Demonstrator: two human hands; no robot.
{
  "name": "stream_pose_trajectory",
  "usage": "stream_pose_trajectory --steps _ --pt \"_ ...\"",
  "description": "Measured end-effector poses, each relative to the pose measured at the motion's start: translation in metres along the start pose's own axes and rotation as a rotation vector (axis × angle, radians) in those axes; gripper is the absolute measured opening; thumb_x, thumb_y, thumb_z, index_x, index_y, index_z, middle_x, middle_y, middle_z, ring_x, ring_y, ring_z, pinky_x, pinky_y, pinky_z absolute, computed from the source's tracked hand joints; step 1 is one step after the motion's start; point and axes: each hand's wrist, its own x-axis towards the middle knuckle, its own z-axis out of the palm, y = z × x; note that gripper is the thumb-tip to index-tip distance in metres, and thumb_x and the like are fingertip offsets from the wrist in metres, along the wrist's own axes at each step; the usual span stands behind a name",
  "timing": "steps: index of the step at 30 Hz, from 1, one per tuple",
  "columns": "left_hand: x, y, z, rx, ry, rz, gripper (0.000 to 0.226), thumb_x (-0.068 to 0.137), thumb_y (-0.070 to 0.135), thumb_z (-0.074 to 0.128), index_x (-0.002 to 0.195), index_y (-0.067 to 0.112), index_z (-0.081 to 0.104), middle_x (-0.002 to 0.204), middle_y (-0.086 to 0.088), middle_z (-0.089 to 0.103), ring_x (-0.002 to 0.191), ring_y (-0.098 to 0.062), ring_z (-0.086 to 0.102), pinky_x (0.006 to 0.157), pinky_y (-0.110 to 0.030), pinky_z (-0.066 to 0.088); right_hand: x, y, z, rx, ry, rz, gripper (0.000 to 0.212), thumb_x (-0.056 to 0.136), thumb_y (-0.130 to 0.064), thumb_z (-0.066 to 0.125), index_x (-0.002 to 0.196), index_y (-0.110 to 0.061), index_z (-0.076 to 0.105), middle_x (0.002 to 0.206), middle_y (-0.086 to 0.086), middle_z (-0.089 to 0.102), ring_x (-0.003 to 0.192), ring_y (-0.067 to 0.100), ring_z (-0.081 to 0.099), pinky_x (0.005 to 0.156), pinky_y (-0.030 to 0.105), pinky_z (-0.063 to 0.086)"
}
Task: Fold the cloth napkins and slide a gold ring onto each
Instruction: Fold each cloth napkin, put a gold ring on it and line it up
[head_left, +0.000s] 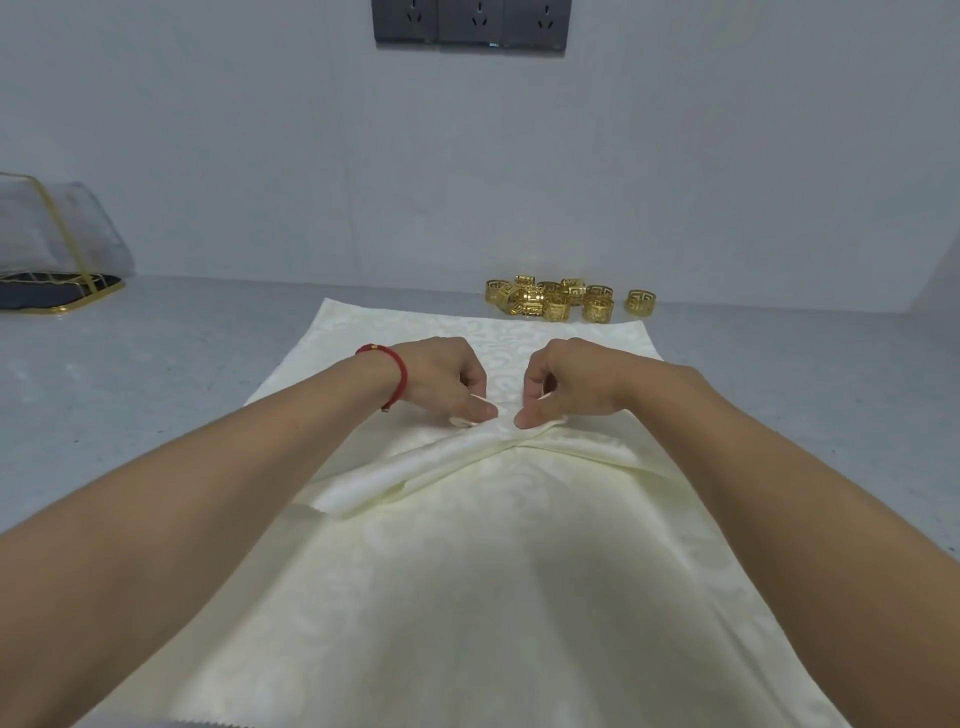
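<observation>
A cream patterned cloth napkin lies spread on the grey table. Near its middle the cloth is gathered into a raised pleat running left to right. My left hand, with a red bracelet on the wrist, pinches the pleat at its centre from the left. Just right of it, my right hand pinches the same fold, and the two sets of fingertips almost touch. A pile of several gold rings sits beyond the napkin's far right corner, with one ring standing apart to the right.
The grey table ends at a pale wall with a dark socket strip high up. At the far left stands a gold-framed mesh cover over a dark tray.
</observation>
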Motion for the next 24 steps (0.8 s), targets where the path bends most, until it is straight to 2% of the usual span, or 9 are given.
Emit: stream_pose_trajectory --steps 3,6,9,11,13,15,18,21,24 --pt "-0.003 0.007 0.005 0.028 0.033 0.012 0.039 0.077 0.067 0.068 0.088 0.03 0.066 0.096 0.011 0.067 0.091 -0.012 0.061 0.084 -0.032 0.051 0.002 -0.003 -0.001 -0.034 0.019 0.01 0.035 0.073 -0.058 0.084 0.084 -0.026 0.076 0.091 -0.005 0.072 0.087 0.015 0.065 0.08 0.035 0.055" --pt "-0.002 0.014 0.019 0.141 0.141 0.135 0.036 0.077 0.052 0.077 0.098 0.028 0.06 0.102 0.008 0.061 0.095 -0.015 0.057 0.085 -0.033 0.05 0.002 -0.006 -0.004 -0.062 0.048 -0.005 0.033 0.073 -0.054 0.086 0.08 -0.023 0.075 0.083 -0.004 0.074 0.081 0.016 0.066 0.08 0.039 0.057" --pt "0.003 0.013 0.023 0.133 0.212 0.184 0.028 0.079 0.038 0.079 0.093 0.022 0.061 0.09 0.008 0.061 0.086 -0.015 0.057 0.075 -0.029 0.049 -0.006 -0.005 -0.004 0.032 0.103 -0.077 0.023 0.077 -0.044 0.085 0.084 -0.029 0.07 0.086 -0.01 0.072 0.083 0.011 0.067 0.084 0.04 0.058" --pt "0.006 0.011 0.019 0.109 0.209 0.175 0.025 0.078 0.034 0.081 0.086 0.023 0.06 0.079 0.011 0.058 0.076 -0.012 0.056 0.064 -0.023 0.042 -0.017 -0.007 -0.001 0.019 0.125 -0.135 0.025 0.079 -0.043 0.083 0.095 -0.033 0.067 0.097 -0.015 0.07 0.091 0.008 0.066 0.085 0.034 0.055" --pt "0.009 0.01 0.014 0.099 0.181 0.152 0.023 0.078 0.034 0.081 0.084 0.024 0.061 0.076 0.012 0.057 0.07 -0.006 0.053 0.058 -0.019 0.037 -0.025 -0.008 0.008 -0.083 0.132 -0.161 0.039 0.08 -0.045 0.08 0.113 -0.032 0.063 0.108 -0.016 0.066 0.099 0.009 0.061 0.089 0.033 0.051" --pt "0.013 0.009 0.008 0.086 0.136 0.114 0.023 0.079 0.035 0.081 0.08 0.027 0.06 0.079 0.012 0.058 0.07 -0.003 0.052 0.059 -0.018 0.037 -0.028 -0.009 0.017 -0.192 0.168 -0.168 0.049 0.084 -0.045 0.074 0.129 -0.033 0.057 0.117 -0.012 0.065 0.107 0.016 0.059 0.09 0.038 0.051" --pt "0.018 0.007 0.0 0.066 0.071 0.05 0.024 0.08 0.038 0.079 0.074 0.032 0.057 0.083 0.01 0.061 0.077 -0.011 0.057 0.067 -0.024 0.044 -0.033 -0.008 0.025 -0.304 0.282 -0.27 0.054 0.09 -0.042 0.065 0.142 -0.036 0.051 0.13 -0.01 0.061 0.117 0.016 0.056 0.089 0.038 0.051" --pt "0.021 0.01 -0.004 0.07 0.019 0.016 0.022 0.082 0.039 0.077 0.079 0.03 0.058 0.09 0.007 0.062 0.082 -0.015 0.057 0.071 -0.027 0.044 -0.035 -0.003 0.027 -0.302 0.302 -0.298 0.049 0.091 -0.041 0.063 0.137 -0.035 0.047 0.129 -0.011 0.059 0.112 0.015 0.056 0.085 0.038 0.051" --pt "0.021 0.012 -0.005 0.038 0.026 0.01 0.022 0.082 0.038 0.079 0.09 0.029 0.06 0.095 0.008 0.061 0.085 -0.013 0.057 0.07 -0.024 0.043 -0.026 0.003 0.033 -0.361 0.348 -0.357 0.019 0.091 -0.026 0.057 0.11 -0.025 0.059 0.107 -0.008 0.064 0.091 0.019 0.058 0.073 0.04 0.052"
